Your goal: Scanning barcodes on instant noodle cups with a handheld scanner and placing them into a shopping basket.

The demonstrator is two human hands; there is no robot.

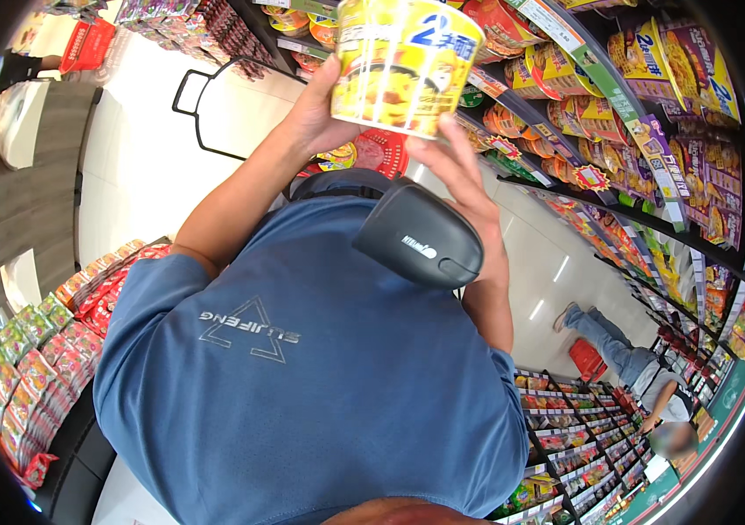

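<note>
A yellow paper tub of instant noodles (405,72) is raised at the top, its printed side facing me. My left hand (323,108) grips it by its left side near the base. My right hand (471,184) has two fingers at the tub's bottom rim. At that same hand is a black handheld barcode scanner (422,236); its body covers part of the palm, and its handle is hidden. Below the tub, a red plastic basket (395,147) partly shows, with a noodle bowl (339,157) in it.
Shelves of packaged noodles (582,125) with price strips rise on the right. A black wire frame (198,111) stands over the pale floor. Stacked snack packets (37,367) lie at left. Down the aisle, a person (628,361) is near a red basket (586,359). Another red basket (87,46) is at upper left.
</note>
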